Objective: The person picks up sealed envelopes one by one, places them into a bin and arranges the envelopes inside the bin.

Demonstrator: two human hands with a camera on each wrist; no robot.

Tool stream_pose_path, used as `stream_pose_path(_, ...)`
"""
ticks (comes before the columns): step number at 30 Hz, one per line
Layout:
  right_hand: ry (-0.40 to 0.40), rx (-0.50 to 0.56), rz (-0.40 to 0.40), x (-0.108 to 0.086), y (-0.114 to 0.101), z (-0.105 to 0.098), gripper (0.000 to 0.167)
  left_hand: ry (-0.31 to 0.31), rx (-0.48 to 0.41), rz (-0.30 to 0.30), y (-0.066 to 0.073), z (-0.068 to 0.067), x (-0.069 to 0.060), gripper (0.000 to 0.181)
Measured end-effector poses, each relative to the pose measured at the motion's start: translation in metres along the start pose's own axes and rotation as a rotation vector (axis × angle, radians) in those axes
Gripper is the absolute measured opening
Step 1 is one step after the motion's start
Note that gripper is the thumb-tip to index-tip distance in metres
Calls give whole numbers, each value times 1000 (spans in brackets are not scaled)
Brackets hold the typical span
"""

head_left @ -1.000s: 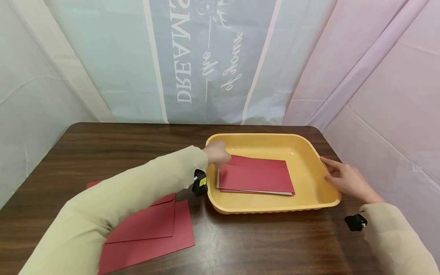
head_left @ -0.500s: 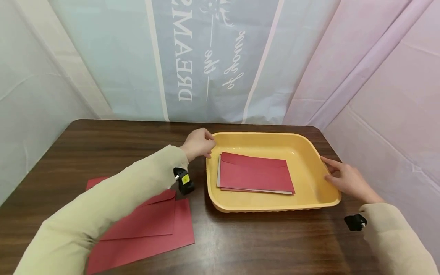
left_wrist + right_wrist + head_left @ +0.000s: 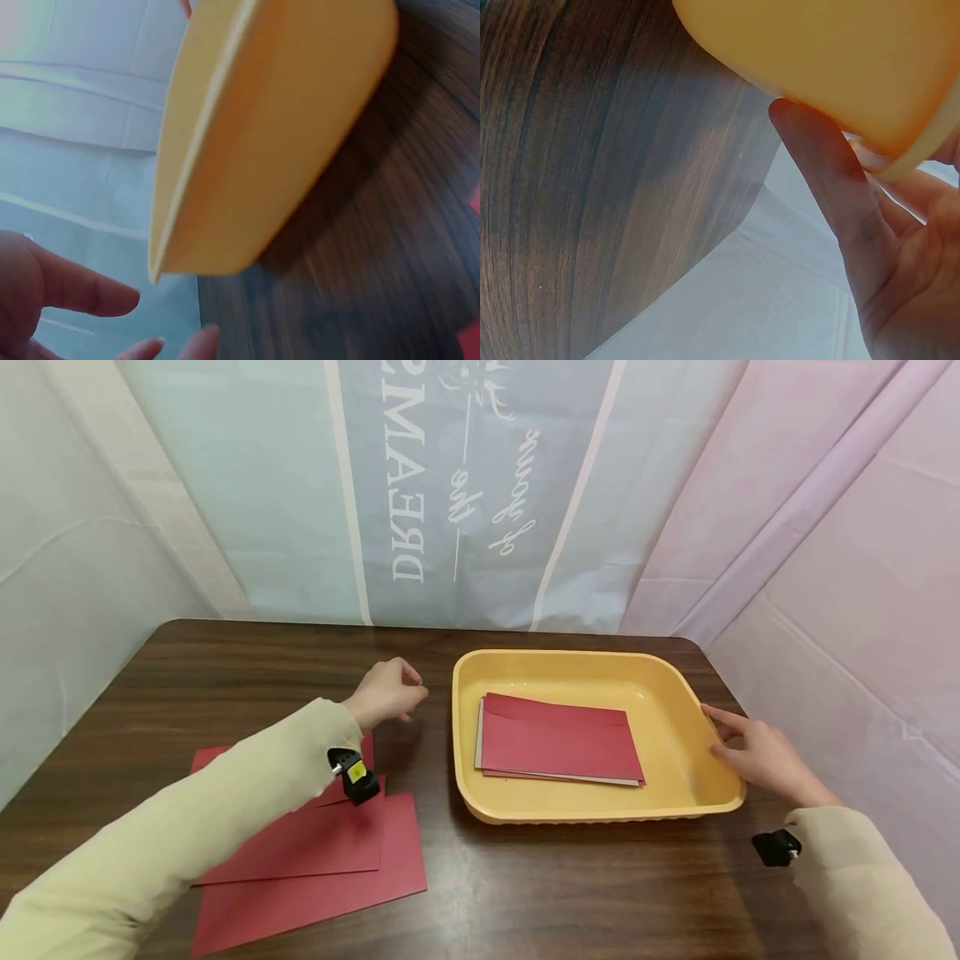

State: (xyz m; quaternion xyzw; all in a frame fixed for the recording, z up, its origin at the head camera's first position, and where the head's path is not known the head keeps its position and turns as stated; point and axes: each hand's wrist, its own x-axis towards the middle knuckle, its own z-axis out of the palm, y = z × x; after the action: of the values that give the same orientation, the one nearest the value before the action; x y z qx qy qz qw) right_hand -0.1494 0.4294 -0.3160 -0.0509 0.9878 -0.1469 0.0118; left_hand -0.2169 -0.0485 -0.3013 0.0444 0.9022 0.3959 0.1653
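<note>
The left hand [image 3: 386, 692] hangs over the wood table [image 3: 562, 885], fingers loosely bent, holding nothing. Just to its right, the yellow tray [image 3: 678, 739] raises a wall between it and the stacked envelopes [image 3: 558, 739] inside. The right hand [image 3: 761, 760] grips the tray's rim beside it. Below the left hand lie loose red envelopes [image 3: 330, 839]; the sleeve [image 3: 225, 810] hides some, so their number is hard to tell.

Two long, loose beige sleeves [image 3: 217, 810], softly creased, end in plain cuffs [image 3: 330, 722], beside which sit small black cameras [image 3: 776, 847], each with a white stub [image 3: 337, 768], the left one wearing a square yellow label [image 3: 357, 771].
</note>
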Motion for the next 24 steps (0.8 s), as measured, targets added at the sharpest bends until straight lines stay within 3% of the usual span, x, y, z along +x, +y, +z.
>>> stream_pose_path(8,-3,7,8,-1,0,0,58,-34,157,-2,-26,-4,-19,44)
stream_pose_path(13,-4,4,0,-1,0,1,58,-11,153,6,-47,-3,-32,41)
stream_pose_path(19,-4,11,1,-1,1,1,58,7,174,-33,-60,-8,-45,41)
stream_pose_path(24,-14,5,13,0,1,0,59,4,199,-36,-74,-15,-58,51)
